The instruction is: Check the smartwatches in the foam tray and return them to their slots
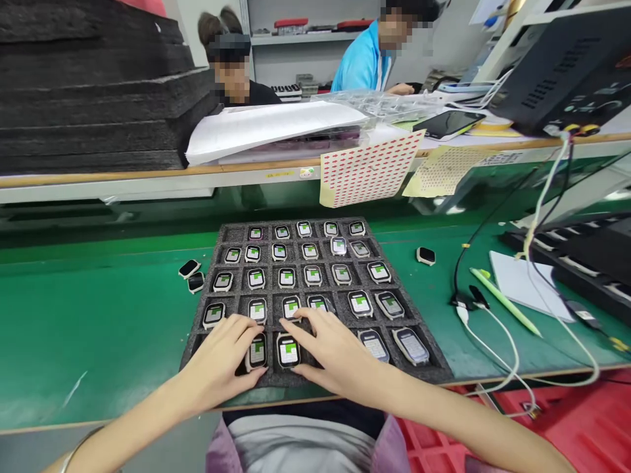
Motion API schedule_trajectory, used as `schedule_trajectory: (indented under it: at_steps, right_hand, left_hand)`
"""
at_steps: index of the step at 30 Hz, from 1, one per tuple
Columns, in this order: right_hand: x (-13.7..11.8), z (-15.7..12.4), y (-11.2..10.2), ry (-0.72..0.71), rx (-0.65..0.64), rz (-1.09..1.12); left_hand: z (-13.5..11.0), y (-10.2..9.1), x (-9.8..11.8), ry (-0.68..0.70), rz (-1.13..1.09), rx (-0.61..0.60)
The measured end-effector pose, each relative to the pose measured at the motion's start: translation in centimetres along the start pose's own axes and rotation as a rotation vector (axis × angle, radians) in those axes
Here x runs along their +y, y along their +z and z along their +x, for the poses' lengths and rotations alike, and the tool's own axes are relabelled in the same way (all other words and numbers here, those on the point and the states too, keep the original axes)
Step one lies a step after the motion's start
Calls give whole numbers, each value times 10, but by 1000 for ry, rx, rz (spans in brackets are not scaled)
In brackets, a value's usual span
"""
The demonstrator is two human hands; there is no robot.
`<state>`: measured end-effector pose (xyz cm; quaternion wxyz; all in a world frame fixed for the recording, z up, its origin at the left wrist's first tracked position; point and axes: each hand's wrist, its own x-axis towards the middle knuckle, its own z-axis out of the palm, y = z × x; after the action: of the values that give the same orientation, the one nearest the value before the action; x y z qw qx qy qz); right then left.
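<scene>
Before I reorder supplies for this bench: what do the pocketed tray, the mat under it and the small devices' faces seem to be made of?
Tray: dark grey foam, matte, by its grainy, speckled surface. Mat: green rubber or vinyl, smooth, faint sheen. Device faces: glossy glass or clear plastic over lit screens; I cannot tell which.

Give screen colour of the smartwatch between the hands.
The smartwatch screen is light with a green block, in a black bezel. Head view shows it best.
</scene>
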<state>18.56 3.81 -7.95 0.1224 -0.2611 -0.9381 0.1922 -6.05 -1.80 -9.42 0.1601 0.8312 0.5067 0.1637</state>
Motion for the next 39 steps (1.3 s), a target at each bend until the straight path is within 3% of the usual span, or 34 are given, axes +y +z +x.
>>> schedule_trajectory:
  at_steps: [5, 9, 17, 21, 25, 28, 32, 35, 39]
  right_hand:
    - [19, -39, -44, 99, -70, -128]
    - [37, -72, -70, 185, -131, -144]
    - [45, -84, -53, 217, -145, -254]
    - [48, -80, -46, 179, -111, -249]
    - [52, -78, -49, 130, 9, -32]
    - [52, -77, -54, 221, 209, 434]
    - [48, -72, -60, 315, 451, 1164]
    - [42, -62, -60, 325, 528, 1394]
    - [32, -48, -54, 394, 534, 1482]
  left_hand:
    - [6, -10, 7, 68, 79, -59]
    - [24, -5, 31, 120, 31, -79]
    - [82, 32, 97, 190, 363, -165]
    - [97, 43, 103, 176, 368, -211]
    - [98, 45, 95, 205, 346, -215]
    - [92, 42, 84, 183, 97, -162]
    - [87, 24, 71, -63, -597, -108]
    - [90, 1, 69, -204, -1083, -99]
    - [96, -21, 71, -238, -1385, 23]
